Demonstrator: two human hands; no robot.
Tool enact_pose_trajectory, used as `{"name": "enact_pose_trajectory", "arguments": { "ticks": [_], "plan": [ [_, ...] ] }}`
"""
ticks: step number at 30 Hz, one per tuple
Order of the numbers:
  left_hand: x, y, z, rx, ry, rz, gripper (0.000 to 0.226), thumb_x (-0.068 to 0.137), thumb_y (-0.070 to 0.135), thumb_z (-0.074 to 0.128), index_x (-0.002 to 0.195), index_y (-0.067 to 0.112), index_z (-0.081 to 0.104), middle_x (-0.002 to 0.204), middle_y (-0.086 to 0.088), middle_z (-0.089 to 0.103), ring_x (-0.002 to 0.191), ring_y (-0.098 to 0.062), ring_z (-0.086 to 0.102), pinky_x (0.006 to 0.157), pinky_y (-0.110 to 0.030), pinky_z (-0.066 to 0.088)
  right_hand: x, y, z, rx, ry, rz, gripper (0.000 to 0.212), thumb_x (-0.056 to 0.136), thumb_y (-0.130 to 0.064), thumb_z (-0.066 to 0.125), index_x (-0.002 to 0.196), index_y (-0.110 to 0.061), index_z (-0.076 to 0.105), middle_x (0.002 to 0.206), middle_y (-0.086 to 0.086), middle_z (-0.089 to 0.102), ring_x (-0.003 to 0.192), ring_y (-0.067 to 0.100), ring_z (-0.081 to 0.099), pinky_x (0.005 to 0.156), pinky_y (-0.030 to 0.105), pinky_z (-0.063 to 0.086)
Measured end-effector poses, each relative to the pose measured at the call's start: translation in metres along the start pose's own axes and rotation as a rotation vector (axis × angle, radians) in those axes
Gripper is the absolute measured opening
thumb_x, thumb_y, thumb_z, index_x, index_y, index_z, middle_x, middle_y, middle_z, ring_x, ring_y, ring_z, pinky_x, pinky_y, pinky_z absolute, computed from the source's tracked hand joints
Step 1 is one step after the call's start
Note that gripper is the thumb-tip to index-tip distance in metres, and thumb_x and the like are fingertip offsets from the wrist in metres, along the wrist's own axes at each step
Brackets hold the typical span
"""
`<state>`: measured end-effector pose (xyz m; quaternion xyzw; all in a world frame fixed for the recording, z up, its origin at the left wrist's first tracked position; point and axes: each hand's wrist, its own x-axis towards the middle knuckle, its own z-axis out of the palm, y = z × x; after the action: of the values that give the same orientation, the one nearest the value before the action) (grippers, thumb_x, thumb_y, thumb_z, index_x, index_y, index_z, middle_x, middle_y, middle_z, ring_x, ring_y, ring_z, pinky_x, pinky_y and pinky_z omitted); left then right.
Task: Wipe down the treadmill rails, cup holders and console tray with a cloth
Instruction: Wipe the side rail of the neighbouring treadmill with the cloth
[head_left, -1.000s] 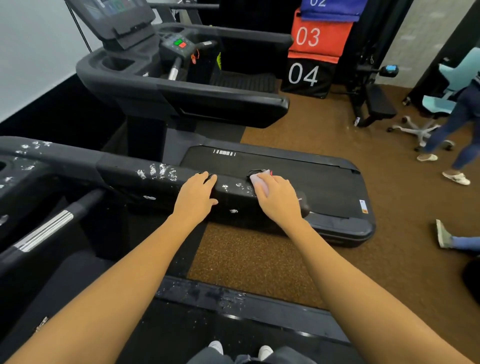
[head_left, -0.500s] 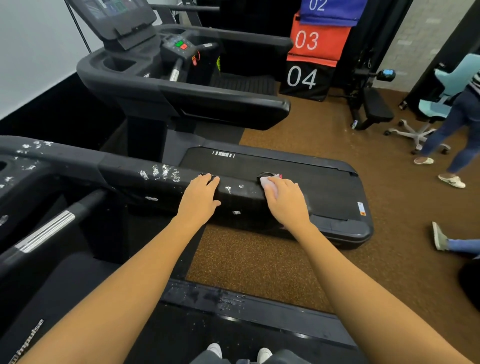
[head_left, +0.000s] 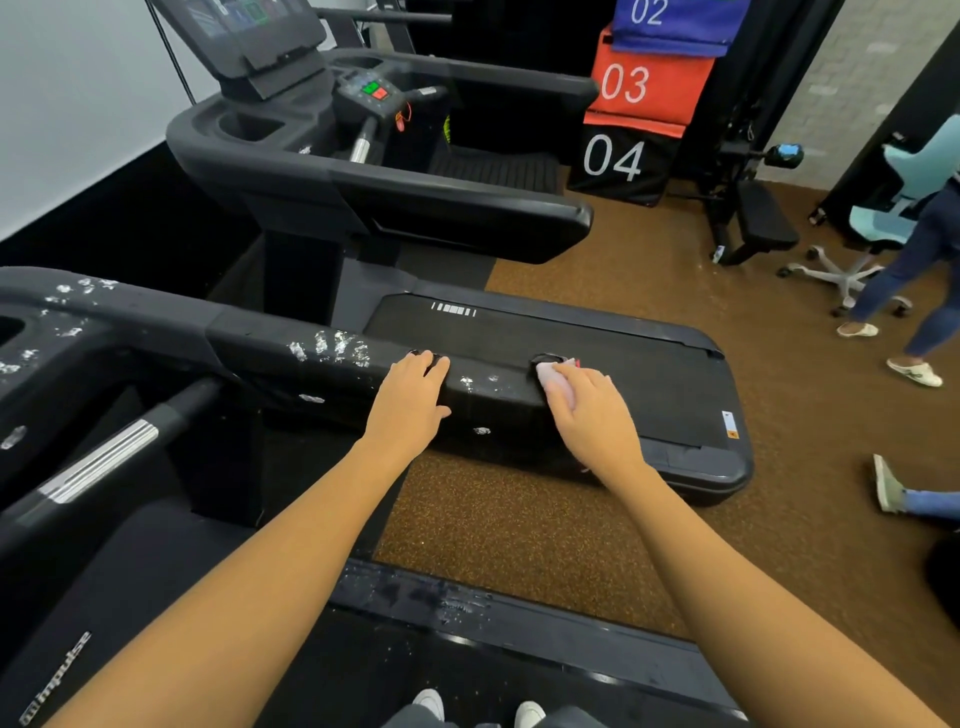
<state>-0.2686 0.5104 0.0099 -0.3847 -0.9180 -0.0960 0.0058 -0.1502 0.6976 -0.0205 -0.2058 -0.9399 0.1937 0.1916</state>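
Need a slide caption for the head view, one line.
Right hand presses a pink cloth on the foam-spotted treadmill rail; left hand rests alongside.

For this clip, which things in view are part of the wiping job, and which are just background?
Part of the job:
right hand pressing the pink cloth
treadmill rail with white smears
left hand resting on that rail

Just background:
second treadmill
numbered boxes
weight bench
light blue chair
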Motion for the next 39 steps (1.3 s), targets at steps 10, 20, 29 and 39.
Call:
{"name": "enact_pose_trajectory", "arguments": {
  "ticks": [10,20,29,39],
  "plan": [
    [0.0,-0.002,0.002,-0.019,0.024,0.016,0.065,0.089,0.024,0.06,0.144,0.009,0.029,0.147,-0.012,0.033,0.138,-0.025,0.026,0.113,-0.035,0.018,-0.013,-0.058,0.027,-0.047,0.033,-0.271,0.029,0.097,-0.02,0.043,0.125,-0.012,0.049,0.119,0.005,0.056,0.101,0.021,0.052,0.09,0.038,0.044],
    [0.001,-0.001,0.003,-0.005,0.033,0.02,0.065,0.089,0.026,0.06,0.144,0.009,0.028,0.147,-0.011,0.033,0.137,-0.024,0.027,0.113,-0.033,0.019,0.015,-0.055,0.028,-0.123,-0.006,-0.224,0.033,0.098,-0.026,0.03,0.12,-0.018,0.053,0.11,0.001,0.058,0.091,0.019,0.052,0.081,0.033,0.042],
    [-0.001,-0.002,0.003,-0.008,0.045,0.023,0.064,0.091,0.026,0.058,0.144,0.01,0.026,0.148,-0.011,0.03,0.138,-0.025,0.024,0.113,-0.033,0.017,-0.004,-0.033,-0.001,0.024,-0.043,-0.237,0.014,0.099,-0.019,0.039,0.101,-0.024,0.052,0.094,0.003,0.059,0.085,0.02,0.053,0.08,0.035,0.043],
    [-0.002,-0.005,0.009,-0.005,0.07,0.06,0.065,0.085,0.021,0.066,0.139,0.004,0.036,0.142,-0.017,0.04,0.133,-0.03,0.035,0.112,-0.038,0.024,0.007,-0.071,0.019,-0.084,-0.047,-0.381,0.022,0.094,-0.01,0.048,0.115,-0.008,0.055,0.108,0.011,0.061,0.093,0.026,0.058,0.083,0.041,0.05]
  ]
}}
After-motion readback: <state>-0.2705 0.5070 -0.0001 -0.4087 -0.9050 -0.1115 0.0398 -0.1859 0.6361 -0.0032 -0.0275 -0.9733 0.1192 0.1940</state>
